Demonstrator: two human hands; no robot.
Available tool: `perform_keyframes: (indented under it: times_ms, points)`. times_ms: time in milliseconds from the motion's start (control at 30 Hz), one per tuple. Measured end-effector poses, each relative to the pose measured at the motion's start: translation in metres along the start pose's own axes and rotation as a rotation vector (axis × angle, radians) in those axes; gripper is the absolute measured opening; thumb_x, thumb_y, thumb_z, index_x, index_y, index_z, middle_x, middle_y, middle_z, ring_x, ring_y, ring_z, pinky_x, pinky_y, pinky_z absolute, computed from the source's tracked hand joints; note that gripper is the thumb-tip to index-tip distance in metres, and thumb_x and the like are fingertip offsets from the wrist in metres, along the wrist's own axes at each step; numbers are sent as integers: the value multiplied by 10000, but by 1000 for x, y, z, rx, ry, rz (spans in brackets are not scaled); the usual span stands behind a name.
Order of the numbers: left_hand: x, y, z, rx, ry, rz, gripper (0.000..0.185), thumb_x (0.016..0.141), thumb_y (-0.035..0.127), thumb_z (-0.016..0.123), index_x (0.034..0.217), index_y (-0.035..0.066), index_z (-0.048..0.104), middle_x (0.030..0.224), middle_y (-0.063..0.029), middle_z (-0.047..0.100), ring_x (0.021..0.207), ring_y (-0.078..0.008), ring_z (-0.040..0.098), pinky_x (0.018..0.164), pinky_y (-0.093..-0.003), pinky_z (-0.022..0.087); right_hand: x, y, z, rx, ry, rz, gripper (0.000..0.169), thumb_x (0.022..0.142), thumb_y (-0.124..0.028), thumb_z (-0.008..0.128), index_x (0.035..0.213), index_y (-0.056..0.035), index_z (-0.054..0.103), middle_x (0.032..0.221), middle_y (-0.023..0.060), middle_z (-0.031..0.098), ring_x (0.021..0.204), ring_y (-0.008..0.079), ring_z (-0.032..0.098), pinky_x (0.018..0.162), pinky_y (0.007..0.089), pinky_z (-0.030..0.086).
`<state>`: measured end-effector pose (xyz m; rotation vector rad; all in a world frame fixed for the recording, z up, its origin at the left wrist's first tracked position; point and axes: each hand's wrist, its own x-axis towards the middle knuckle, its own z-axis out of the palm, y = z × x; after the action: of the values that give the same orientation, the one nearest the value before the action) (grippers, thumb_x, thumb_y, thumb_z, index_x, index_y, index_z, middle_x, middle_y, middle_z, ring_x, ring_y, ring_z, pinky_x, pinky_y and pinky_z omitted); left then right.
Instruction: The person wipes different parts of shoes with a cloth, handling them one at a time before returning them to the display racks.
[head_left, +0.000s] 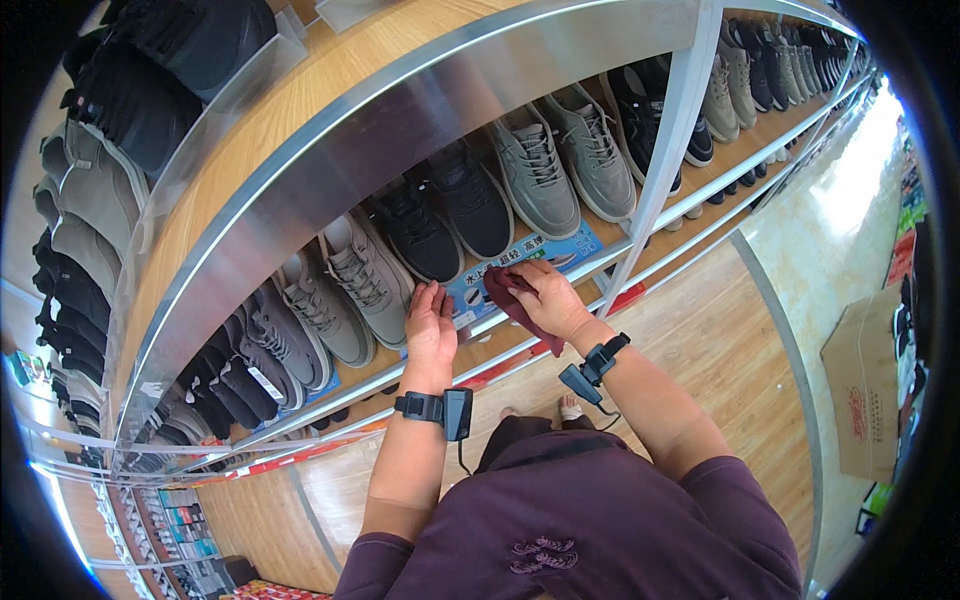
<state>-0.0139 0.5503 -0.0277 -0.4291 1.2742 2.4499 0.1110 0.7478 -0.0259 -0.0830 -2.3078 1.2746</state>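
Observation:
A dark red cloth (517, 304) is bunched in my right hand (551, 296), and its loose end hangs over the shelf's front rail. Beneath that hand lies a blue printed card (480, 292) along the shelf edge. My left hand (433, 322) is at the toes of the shoes, palm turned up, fingers extended and holding nothing. Its fingertips are by a black lace-up shoe (420, 240) and a grey-beige lace-up shoe (367, 281); whether they touch is unclear. Two grey-green lace-up shoes (536, 176) stand farther right on the same shelf.
A silver metal upright (679, 112) divides the shelf on the right. Above runs a wooden shelf (330, 82) with a metal front edge and more shoes behind a clear guard (225, 90). A cardboard box (862, 390) stands at the far right. Wood-look flooring (697, 360) lies below.

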Motion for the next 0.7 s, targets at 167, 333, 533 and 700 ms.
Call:
perform_keyframes:
  times_ms: [167, 333, 533, 700]
  points:
    - [0, 0, 6, -13, 58, 8, 237, 908, 80, 732, 1123, 73, 632, 1035, -47, 650, 1000, -204, 612, 985, -389, 507, 0, -3, 0, -2, -6, 12, 296, 906, -104, 664, 1189, -17, 670, 1158, 220, 667, 1106, 404, 624, 978, 435, 521]
    - [-5, -8, 7, -13, 21, 72, 320, 905, 45, 718, 1206, 82, 617, 1025, -32, 646, 980, -177, 609, 965, -352, 507, 2, -9, 0, -9, -3, 54, 307, 896, -105, 664, 1191, -16, 666, 1162, 220, 668, 1094, 408, 629, 975, 440, 523]
    - [-16, -21, 10, 156, -69, 160, 354, 951, 26, 678, 1287, 67, 576, 1156, -10, 660, 1052, -106, 584, 966, -299, 451, 4, -20, -5, -28, -7, 65, 282, 910, -118, 655, 1178, -36, 683, 1152, 208, 676, 1086, 403, 634, 965, 433, 525]
    - [-5, -35, 16, 111, -194, 393, 305, 980, 137, 710, 1258, 89, 595, 1249, -3, 635, 1060, -121, 582, 958, -295, 453, 4, -19, -2, -50, 7, 113, 272, 915, -131, 654, 1169, -41, 691, 1142, 205, 679, 1076, 405, 635, 955, 436, 529]
